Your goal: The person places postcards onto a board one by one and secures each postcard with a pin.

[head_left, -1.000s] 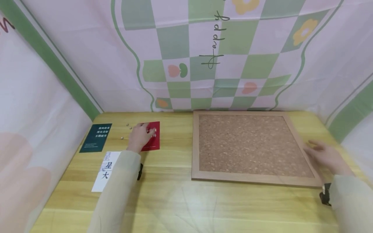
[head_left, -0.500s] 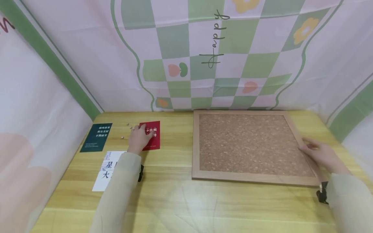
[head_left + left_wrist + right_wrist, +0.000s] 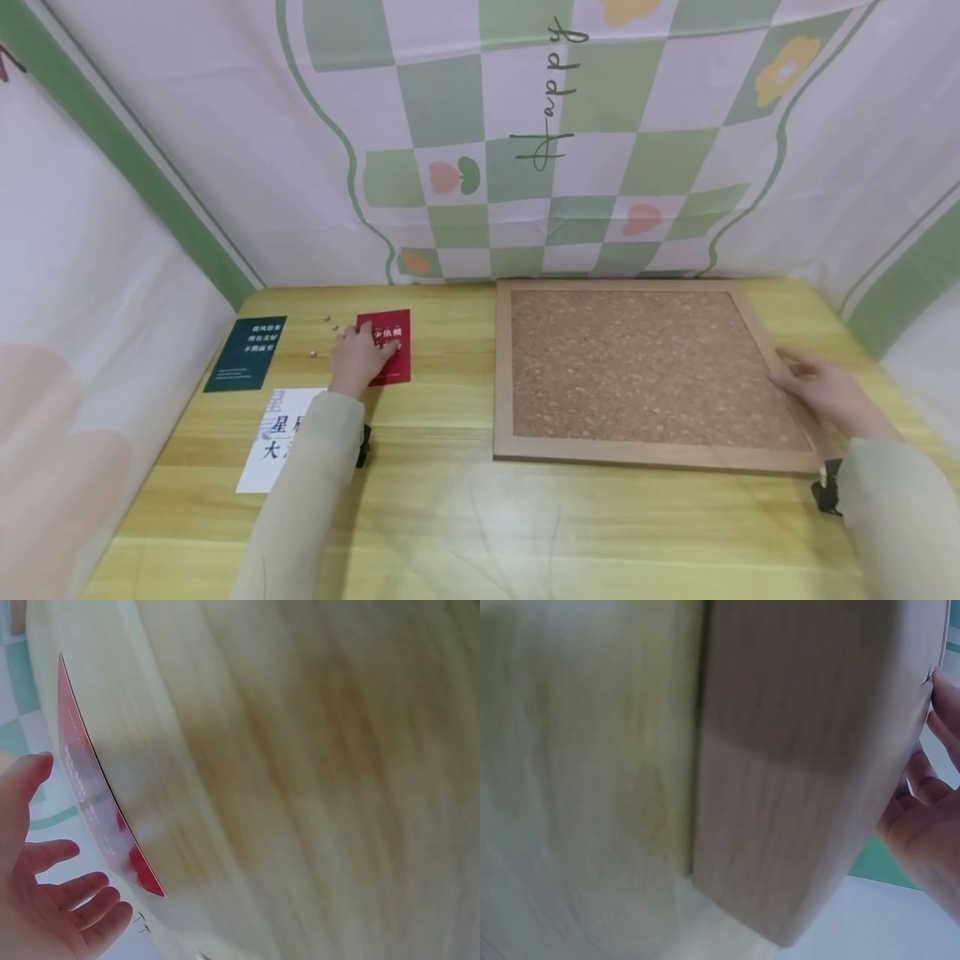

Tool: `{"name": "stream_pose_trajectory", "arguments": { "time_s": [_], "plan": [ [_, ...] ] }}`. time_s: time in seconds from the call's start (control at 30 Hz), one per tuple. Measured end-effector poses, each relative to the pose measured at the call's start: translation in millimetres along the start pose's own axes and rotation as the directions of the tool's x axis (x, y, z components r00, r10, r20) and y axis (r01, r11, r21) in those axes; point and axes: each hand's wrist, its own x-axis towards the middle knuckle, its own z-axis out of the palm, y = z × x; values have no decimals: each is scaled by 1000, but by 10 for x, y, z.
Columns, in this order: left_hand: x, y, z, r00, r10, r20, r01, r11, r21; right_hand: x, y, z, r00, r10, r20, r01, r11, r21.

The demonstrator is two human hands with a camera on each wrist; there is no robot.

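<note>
My left hand (image 3: pixel 358 360) is over a red card (image 3: pixel 396 367) with white print, which lies flat on the table. In the left wrist view its fingers (image 3: pixel 90 894) are loosely bent beside the red card (image 3: pixel 94 776), with nothing held. A wood-framed corkboard (image 3: pixel 645 367) lies on the right half of the table. At its right side, my right hand (image 3: pixel 832 396) holds the frame's edge by thumb and fingers. The right wrist view shows fingertips right at the wooden frame (image 3: pixel 795 750), with the fingers (image 3: pixel 924 780) bent along its outer side.
A dark green card (image 3: pixel 247 354) lies at the table's far left. Nearer, a white card (image 3: pixel 266 450) is partly covered by my left sleeve. Several tiny metallic pieces (image 3: pixel 313 354) lie left of my left hand. A patterned cloth (image 3: pixel 517 167) hangs behind the table (image 3: pixel 450 517).
My right hand has come left and a little up onto the corkboard's right edge. The left hand has drawn slightly left over the red card, showing more of its print.
</note>
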Motion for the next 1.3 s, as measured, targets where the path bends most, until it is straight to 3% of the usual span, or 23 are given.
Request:
{"name": "stream_pose_trajectory", "arguments": {
  "time_s": [0.4, 0.77, 1.0, 1.3],
  "plan": [
    [27, -11, 51, 999, -31, 29, 31, 999, 10, 1, -26, 28, 1000, -21, -8, 21, 999, 28],
    [10, 21, 75, 999, -33, 39, 31, 998, 50, 26, 51, 111, 999, -42, -20, 44, 991, 123],
    [3, 21, 81, 998, -50, 27, 50, 999, 16, 37, 63, 112, 999, -30, -10, 31, 992, 126],
    [-9, 63, 47, 995, -97, 11, 98, 989, -111, 38, 76, 118, 1000, -14, -4, 14, 992, 126]
  ]
}}
